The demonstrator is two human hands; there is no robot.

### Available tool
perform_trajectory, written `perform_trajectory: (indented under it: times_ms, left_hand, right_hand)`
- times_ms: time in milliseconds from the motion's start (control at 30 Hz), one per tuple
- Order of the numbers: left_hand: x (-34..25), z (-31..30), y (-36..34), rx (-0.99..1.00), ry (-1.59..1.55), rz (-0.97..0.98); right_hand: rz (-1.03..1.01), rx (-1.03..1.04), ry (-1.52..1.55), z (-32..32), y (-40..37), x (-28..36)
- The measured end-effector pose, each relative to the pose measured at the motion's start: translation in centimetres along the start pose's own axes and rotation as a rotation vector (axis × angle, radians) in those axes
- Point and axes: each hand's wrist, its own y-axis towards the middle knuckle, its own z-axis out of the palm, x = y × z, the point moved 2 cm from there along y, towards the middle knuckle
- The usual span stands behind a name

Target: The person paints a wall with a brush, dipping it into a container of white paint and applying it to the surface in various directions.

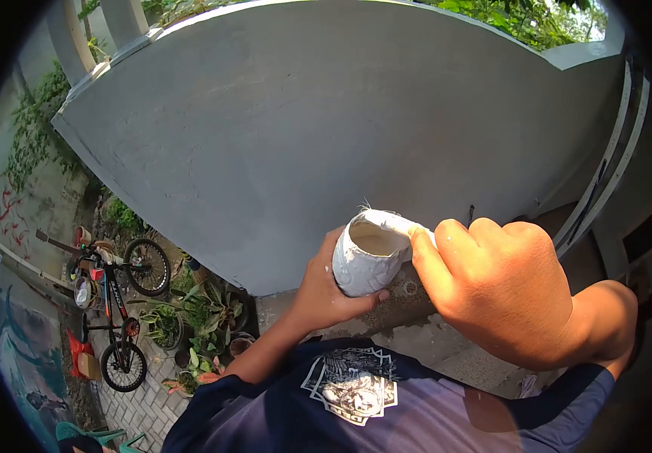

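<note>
My left hand [322, 291] is wrapped around a white, paint-crusted cup [358, 270] in front of my chest. Pale liquid, which looks like paint, lies inside it. My right hand [503, 291] is closed on a white-coated paintbrush [395, 222], which lies across the cup's rim. A few loose bristles stick up at its far end. Most of the brush's handle is hidden by my fingers. Beyond both hands rises a grey painted wall [266, 151], apart from the brush.
At left, a bicycle [118, 309] stands on grey paving [126, 408] beside potted plants [164, 326]. A green plastic chair [92, 434] shows at the bottom left. Concrete steps [447, 343] lie below my hands. White metal rails [605, 174] run along the right.
</note>
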Motion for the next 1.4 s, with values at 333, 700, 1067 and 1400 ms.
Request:
perform_trajectory:
  times_ms: [333, 700, 1067, 1400]
  left_hand:
    - [0.0, 1.8, 0.7, -0.008, 0.026, -0.011]
    - [0.9, -0.3, 1.1, -0.068, 0.046, 0.016]
    - [1.9, -8.2, 0.4, -0.114, 0.055, 0.007]
    - [4.2, -18.9, -1.6, -0.145, 0.180, -0.002]
  right_hand:
    - [0.069, -0.029, 0.084, 0.2, -1.8, -1.4]
    - [0.263, -0.089, 0.560, 1.0, -1.8, -5.0]
    - [0.544, -0.231, 1.237, 8.0, 0.9, -2.0]
    - [0.957, -0.541, 1.160, 12.3, 10.6, 6.3]
